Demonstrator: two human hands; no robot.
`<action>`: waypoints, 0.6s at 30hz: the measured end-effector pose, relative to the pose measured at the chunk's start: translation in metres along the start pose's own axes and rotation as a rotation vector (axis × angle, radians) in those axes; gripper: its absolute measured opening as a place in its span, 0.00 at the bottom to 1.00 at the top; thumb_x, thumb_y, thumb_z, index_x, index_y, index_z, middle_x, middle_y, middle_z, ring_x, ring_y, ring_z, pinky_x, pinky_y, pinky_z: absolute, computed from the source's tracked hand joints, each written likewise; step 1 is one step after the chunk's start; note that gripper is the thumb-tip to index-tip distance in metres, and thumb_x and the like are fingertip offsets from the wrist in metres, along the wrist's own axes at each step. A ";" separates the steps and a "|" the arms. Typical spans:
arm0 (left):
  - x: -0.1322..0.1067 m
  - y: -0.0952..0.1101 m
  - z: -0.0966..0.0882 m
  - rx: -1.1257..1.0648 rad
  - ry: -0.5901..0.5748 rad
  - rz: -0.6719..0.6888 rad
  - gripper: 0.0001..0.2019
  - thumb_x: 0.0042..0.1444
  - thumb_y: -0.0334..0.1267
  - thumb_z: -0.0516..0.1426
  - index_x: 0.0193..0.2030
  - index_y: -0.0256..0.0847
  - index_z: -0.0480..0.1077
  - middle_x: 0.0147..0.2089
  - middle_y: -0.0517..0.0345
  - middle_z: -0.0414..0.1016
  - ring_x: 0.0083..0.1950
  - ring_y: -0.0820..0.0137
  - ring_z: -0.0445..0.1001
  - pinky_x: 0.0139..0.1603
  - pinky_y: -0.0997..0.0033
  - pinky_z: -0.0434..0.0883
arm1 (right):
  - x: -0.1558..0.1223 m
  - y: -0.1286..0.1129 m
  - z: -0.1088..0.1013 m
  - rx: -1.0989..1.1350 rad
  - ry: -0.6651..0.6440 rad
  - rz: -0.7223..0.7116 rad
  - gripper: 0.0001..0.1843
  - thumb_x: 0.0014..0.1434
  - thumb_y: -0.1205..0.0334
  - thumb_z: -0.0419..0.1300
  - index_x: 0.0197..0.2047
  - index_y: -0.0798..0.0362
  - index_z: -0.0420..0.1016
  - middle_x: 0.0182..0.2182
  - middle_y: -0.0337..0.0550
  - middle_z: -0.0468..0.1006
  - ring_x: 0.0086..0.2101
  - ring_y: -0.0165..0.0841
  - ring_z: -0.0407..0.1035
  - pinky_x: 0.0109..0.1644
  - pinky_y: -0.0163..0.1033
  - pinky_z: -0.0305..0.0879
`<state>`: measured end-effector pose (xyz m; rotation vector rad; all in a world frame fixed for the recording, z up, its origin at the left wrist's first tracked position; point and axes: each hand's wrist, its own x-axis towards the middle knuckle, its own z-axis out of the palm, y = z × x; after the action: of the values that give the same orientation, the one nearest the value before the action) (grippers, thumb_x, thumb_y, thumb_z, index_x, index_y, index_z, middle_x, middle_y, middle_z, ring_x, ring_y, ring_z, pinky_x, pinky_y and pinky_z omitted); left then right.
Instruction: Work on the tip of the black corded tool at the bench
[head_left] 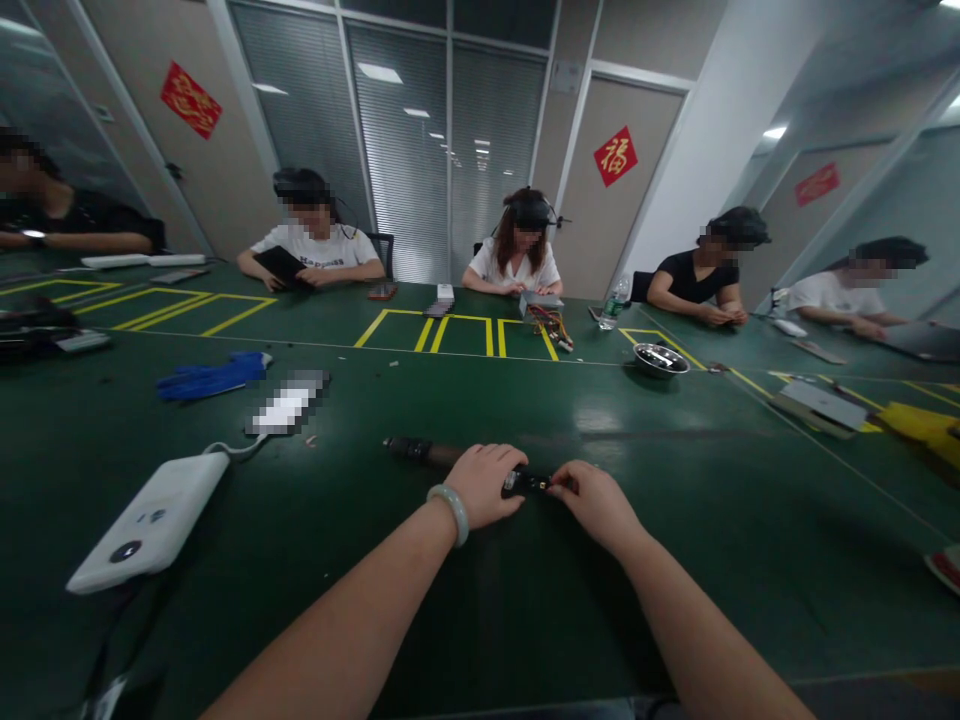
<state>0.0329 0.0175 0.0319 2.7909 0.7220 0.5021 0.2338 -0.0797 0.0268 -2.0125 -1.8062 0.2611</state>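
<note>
A long dark rod-shaped tool (420, 452) lies on the green table (525, 580) just ahead of me. My left hand (484, 482), with a pale bangle on its wrist, is closed over the tool's right part. My right hand (592, 497) pinches the tool's right end, fingertips pressed together on a small dark piece. The left end of the tool sticks out free to the left of my left hand.
A white power bank (150, 520) with a cable lies at the left, blue gloves (214, 376) behind it. A metal bowl (660, 358), a water bottle (615, 303) and yellow objects (919, 422) stand farther off. Several people sit along the far table edge.
</note>
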 end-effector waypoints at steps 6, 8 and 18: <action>0.012 0.016 0.014 0.051 0.015 0.009 0.08 0.58 0.39 0.57 0.43 0.44 0.66 0.48 0.57 0.70 0.51 0.63 0.67 0.51 0.62 0.62 | -0.002 0.002 0.003 -0.047 0.016 -0.082 0.03 0.56 0.61 0.61 0.33 0.50 0.75 0.33 0.38 0.74 0.33 0.31 0.67 0.39 0.37 0.60; 0.014 0.017 0.016 0.064 0.004 0.012 0.06 0.59 0.38 0.56 0.42 0.43 0.66 0.46 0.56 0.70 0.49 0.64 0.68 0.49 0.63 0.63 | -0.001 0.003 0.003 -0.048 0.023 -0.098 0.03 0.56 0.61 0.61 0.33 0.50 0.74 0.32 0.37 0.73 0.33 0.30 0.67 0.39 0.36 0.59; 0.015 0.012 0.021 0.074 0.027 0.077 0.02 0.59 0.36 0.56 0.39 0.43 0.67 0.43 0.58 0.71 0.45 0.66 0.69 0.46 0.64 0.65 | -0.001 0.006 0.009 -0.070 0.065 -0.181 0.02 0.56 0.63 0.62 0.32 0.51 0.73 0.31 0.37 0.72 0.33 0.30 0.66 0.38 0.36 0.59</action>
<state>0.0578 0.0124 0.0196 2.8953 0.6534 0.5390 0.2356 -0.0798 0.0160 -1.8646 -1.9655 0.0781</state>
